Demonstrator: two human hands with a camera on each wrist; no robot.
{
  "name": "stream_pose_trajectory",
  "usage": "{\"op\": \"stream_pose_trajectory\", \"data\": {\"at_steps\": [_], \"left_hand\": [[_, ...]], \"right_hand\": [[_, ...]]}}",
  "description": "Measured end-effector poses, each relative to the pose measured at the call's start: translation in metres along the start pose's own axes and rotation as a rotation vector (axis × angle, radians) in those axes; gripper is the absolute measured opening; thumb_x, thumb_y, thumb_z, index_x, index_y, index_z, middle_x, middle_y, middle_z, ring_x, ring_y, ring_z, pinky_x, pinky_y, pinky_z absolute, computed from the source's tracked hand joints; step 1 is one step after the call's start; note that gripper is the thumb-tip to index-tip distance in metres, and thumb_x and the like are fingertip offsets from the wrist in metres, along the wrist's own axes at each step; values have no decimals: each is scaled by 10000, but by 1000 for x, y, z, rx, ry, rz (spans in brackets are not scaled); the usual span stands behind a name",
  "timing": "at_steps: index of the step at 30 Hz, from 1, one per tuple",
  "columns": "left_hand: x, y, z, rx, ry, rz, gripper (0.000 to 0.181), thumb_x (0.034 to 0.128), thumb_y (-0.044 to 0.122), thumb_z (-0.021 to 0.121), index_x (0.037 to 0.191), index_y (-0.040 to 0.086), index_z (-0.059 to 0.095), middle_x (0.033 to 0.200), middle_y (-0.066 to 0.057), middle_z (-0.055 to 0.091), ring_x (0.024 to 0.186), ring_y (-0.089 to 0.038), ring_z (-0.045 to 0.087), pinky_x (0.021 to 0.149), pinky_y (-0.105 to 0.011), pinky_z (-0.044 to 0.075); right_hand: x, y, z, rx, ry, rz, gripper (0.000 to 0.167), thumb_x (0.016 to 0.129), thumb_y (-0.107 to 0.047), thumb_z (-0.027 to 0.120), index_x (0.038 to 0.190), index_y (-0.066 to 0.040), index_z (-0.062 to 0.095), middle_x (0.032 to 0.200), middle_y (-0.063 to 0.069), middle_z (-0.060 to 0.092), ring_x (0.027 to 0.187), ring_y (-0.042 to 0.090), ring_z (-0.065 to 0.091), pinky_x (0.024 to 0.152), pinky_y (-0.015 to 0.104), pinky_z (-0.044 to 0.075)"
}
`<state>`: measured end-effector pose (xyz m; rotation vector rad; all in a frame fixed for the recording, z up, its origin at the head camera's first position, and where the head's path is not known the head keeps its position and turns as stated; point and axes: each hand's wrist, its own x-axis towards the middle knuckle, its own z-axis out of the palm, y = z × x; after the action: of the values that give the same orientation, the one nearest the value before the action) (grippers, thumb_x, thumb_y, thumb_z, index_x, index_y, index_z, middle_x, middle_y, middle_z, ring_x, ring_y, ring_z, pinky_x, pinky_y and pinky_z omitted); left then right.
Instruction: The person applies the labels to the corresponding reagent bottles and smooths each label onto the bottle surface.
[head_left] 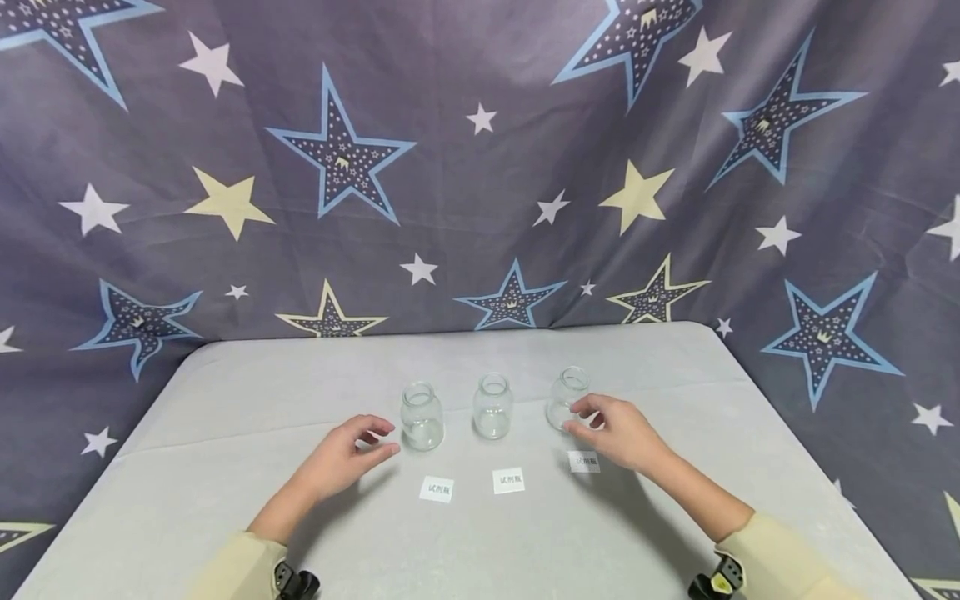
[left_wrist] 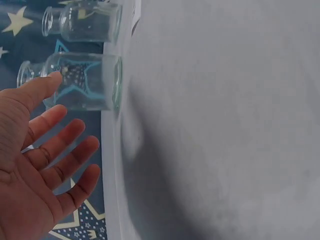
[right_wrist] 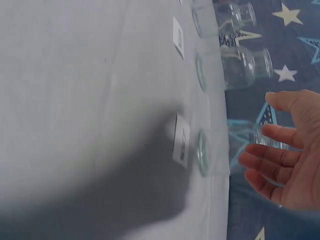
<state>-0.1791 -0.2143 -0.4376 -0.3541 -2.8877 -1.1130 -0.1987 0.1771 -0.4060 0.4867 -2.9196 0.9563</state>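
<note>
Three clear glass jars stand upright in a row: the left jar (head_left: 422, 419), the middle jar (head_left: 492, 410) and the right jar (head_left: 559, 402). My left hand (head_left: 341, 458) is just left of the left jar, fingers loosely bent and apart from the glass. In the left wrist view its palm (left_wrist: 30, 185) faces up beside that jar (left_wrist: 82, 82), holding nothing. My right hand (head_left: 622, 432) is at the right jar's right side, fingers relaxed and partly in front of it. Whether those fingers touch the glass I cannot tell.
White cards with printed characters lie in front of the jars: a left card (head_left: 437, 489), a middle card (head_left: 508, 481) and a right card (head_left: 584, 462). A pale cloth covers the table (head_left: 510, 550). Behind it hangs a star-patterned curtain (head_left: 450, 200).
</note>
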Motion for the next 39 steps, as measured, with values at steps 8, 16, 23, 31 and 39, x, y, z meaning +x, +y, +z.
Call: {"op": "stream_pose_trajectory", "data": {"at_steps": [8,16,23,31,39], "left_hand": [[-1,6,8,-17,-42,35,327,820,287,707,1063,82,633,1082,-52,643,961,-232,606,823,-406,499],[-3,10,14,-11,-94,61,316,817,266,707,1057,74,638,1073,-53,641,940,-215,596,825,-404,492],[-6,14,19,-9,-105,156,301,806,296,711,1008,85,641,1003,-23,644,879,-202,599,778,-353,498],[-6,17,24,29,-183,191,262,777,233,737,977,87,652,952,-36,644,858,-201,598,788,-351,504],[-4,21,29,82,-215,184,280,717,188,778,958,97,667,916,-12,622,785,-135,544,700,-244,457]], "right_hand": [[1,-20,20,36,-48,-84,237,838,-292,682,967,-93,673,915,70,680,735,81,575,674,229,478],[2,-38,43,56,-81,-145,238,829,-280,688,966,-86,679,905,54,676,715,64,556,653,200,462],[4,-54,61,51,-140,-205,272,838,-299,677,1004,-84,674,948,60,681,755,113,586,676,226,474],[5,-70,79,28,-197,-250,283,834,-333,670,1010,-111,672,939,35,677,800,180,631,710,245,484],[6,-83,95,-28,-228,-270,298,819,-351,684,1004,-118,679,904,24,680,785,123,614,709,221,478]]}}
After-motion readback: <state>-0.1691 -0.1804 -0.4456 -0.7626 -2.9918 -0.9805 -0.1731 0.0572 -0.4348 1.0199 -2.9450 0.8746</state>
